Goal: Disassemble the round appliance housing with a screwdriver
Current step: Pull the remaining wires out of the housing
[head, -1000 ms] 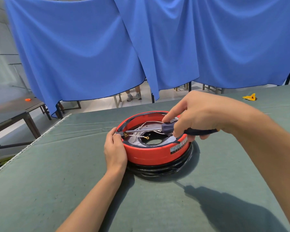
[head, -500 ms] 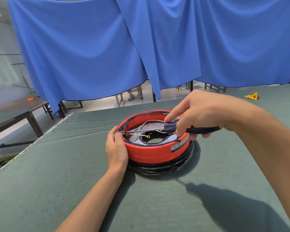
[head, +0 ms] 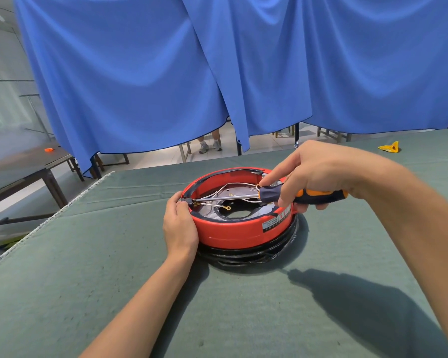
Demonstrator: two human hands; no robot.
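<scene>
Along the bottom of the frame, two bare forearms reach up over the green table (head: pixel 62 293), the left from bottom centre, the right from the right edge. Lower left and lower centre of the cloth lie bare; the right arm throws a dark shadow at lower right.

At frame centre the left hand (head: pixel 179 226) cups the left wall of the red housing (head: pixel 233 231), fingers curled closed against it, thumb at the rim. The housing sits open side up on a black base (head: pixel 256 255), with loose wires (head: pixel 225 188) inside.

Right of centre, the right hand (head: pixel 318 171) holds the screwdriver (head: pixel 269 196) nearly level, its grip closed on the black-and-orange handle, forefinger stretched towards the collar. The shaft crosses the opening leftward; its tip meets a fitting at the inner left rim, just beside the left thumb.

Further back, the table's left edge runs diagonally from centre to the left side. A yellow piece (head: pixel 389 147) lies far right. Blue curtains (head: pixel 217 68) hang behind, with another table (head: pixel 23 166) at the left.
</scene>
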